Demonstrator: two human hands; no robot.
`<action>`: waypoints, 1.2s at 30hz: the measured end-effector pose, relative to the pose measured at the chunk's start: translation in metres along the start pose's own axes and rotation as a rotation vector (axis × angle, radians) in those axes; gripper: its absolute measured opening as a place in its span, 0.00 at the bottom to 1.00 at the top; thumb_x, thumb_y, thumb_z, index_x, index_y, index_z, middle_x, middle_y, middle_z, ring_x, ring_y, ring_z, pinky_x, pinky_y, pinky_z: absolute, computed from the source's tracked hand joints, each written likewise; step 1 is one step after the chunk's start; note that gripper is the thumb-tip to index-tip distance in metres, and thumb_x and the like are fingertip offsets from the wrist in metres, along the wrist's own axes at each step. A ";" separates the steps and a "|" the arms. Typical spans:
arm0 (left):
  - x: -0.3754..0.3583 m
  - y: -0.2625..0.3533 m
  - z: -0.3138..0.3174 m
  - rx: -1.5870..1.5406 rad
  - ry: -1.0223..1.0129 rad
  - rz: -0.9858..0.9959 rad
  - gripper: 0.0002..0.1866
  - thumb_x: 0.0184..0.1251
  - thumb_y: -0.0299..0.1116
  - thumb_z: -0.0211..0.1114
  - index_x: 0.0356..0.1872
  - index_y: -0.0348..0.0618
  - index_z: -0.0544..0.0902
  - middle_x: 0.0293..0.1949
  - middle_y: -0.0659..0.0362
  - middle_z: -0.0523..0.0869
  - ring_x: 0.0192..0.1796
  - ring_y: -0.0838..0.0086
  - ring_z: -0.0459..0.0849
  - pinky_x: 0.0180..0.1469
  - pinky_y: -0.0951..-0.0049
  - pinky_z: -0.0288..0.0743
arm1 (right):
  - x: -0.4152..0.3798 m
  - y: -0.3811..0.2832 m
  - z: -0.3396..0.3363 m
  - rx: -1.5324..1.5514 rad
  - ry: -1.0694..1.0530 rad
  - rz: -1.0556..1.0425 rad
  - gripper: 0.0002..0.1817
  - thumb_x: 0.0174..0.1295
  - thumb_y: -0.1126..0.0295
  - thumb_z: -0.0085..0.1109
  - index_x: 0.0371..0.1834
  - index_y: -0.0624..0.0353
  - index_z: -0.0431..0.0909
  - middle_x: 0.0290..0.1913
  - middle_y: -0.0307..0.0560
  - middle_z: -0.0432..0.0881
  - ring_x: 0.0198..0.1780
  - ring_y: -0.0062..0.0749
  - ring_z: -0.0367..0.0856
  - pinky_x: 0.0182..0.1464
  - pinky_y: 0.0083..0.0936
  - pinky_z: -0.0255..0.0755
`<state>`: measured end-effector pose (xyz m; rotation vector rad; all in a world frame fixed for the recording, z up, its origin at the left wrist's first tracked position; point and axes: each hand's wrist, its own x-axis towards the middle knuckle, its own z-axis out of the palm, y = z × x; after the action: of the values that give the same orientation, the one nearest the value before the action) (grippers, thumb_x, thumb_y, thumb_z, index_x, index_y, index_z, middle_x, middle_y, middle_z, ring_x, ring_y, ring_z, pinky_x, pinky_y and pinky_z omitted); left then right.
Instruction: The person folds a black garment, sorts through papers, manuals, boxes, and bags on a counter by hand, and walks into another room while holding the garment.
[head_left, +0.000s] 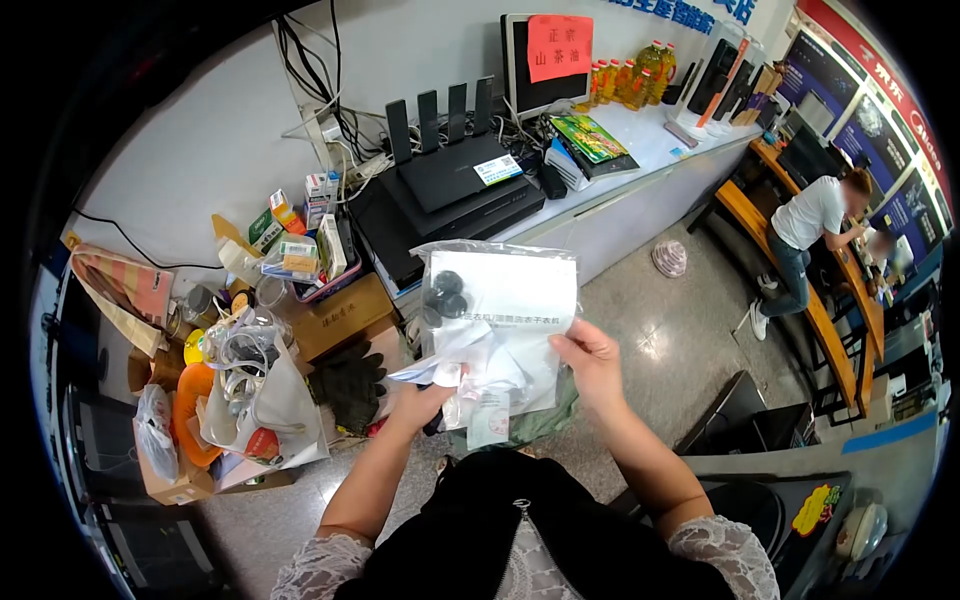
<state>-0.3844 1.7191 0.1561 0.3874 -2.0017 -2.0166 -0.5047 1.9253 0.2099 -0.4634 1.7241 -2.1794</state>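
A clear plastic bag (500,270) with a printed white booklet and several round black pieces inside is held up in front of my body. My right hand (592,362) pinches the bag's right edge between thumb and fingers. At the lower left of the bag, my left hand (425,400) is closed on folded white papers (480,360), which overlap the bag's front. A small pale slip (488,420) hangs below them. Part of my left fingers is hidden by the papers.
Behind the bag, a counter holds a black router (450,175), a monitor (545,95) and oil bottles (640,75). Boxes and a cluttered white bag (270,410) stand left, near black gloves (350,385). A person (808,215) sits at an orange bench, right.
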 end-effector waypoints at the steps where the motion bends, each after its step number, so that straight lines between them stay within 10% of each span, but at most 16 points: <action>1: 0.002 0.004 0.006 0.009 0.007 0.004 0.17 0.55 0.37 0.68 0.40 0.34 0.81 0.36 0.61 0.83 0.38 0.79 0.77 0.43 0.76 0.70 | 0.003 0.001 -0.002 0.036 0.024 -0.003 0.14 0.57 0.82 0.55 0.47 0.67 0.77 0.40 0.39 0.81 0.39 0.17 0.77 0.42 0.14 0.70; 10: 0.042 -0.028 0.035 -0.044 0.133 -0.028 0.22 0.55 0.40 0.69 0.43 0.30 0.79 0.41 0.58 0.82 0.42 0.77 0.77 0.46 0.75 0.71 | 0.046 0.035 -0.030 -0.004 0.054 0.008 0.16 0.58 0.80 0.56 0.51 0.65 0.75 0.40 0.37 0.81 0.39 0.15 0.76 0.42 0.13 0.69; 15: 0.041 -0.039 0.040 -0.037 0.107 -0.026 0.19 0.57 0.38 0.67 0.42 0.32 0.80 0.39 0.60 0.83 0.40 0.79 0.77 0.44 0.76 0.70 | 0.025 0.076 -0.056 -0.121 0.092 0.096 0.28 0.58 0.76 0.57 0.63 0.63 0.61 0.62 0.46 0.64 0.50 0.23 0.72 0.49 0.16 0.70; 24: 0.033 -0.054 0.029 0.104 -0.014 0.052 0.17 0.57 0.40 0.66 0.39 0.36 0.82 0.34 0.59 0.84 0.37 0.78 0.78 0.41 0.77 0.71 | -0.011 0.020 -0.024 -0.531 -0.116 -0.404 0.10 0.52 0.81 0.59 0.39 0.62 0.79 0.42 0.48 0.78 0.42 0.31 0.78 0.44 0.20 0.72; 27: 0.031 -0.053 0.028 0.293 -0.032 0.181 0.15 0.50 0.27 0.61 0.42 0.37 0.80 0.33 0.53 0.84 0.35 0.70 0.82 0.39 0.73 0.73 | 0.017 -0.001 -0.001 -0.619 -0.154 -0.603 0.18 0.50 0.73 0.64 0.46 0.60 0.76 0.48 0.51 0.76 0.47 0.42 0.76 0.49 0.28 0.70; 36: 0.018 -0.010 0.049 0.715 0.139 0.492 0.19 0.42 0.28 0.67 0.41 0.46 0.80 0.35 0.53 0.83 0.34 0.57 0.83 0.33 0.66 0.76 | 0.036 -0.008 0.037 -0.598 -0.193 -0.188 0.29 0.45 0.68 0.70 0.53 0.62 0.72 0.43 0.46 0.74 0.41 0.31 0.76 0.45 0.24 0.71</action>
<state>-0.4191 1.7580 0.1462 0.1350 -2.3741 -0.9325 -0.5214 1.8792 0.2278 -0.9775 2.2743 -1.6183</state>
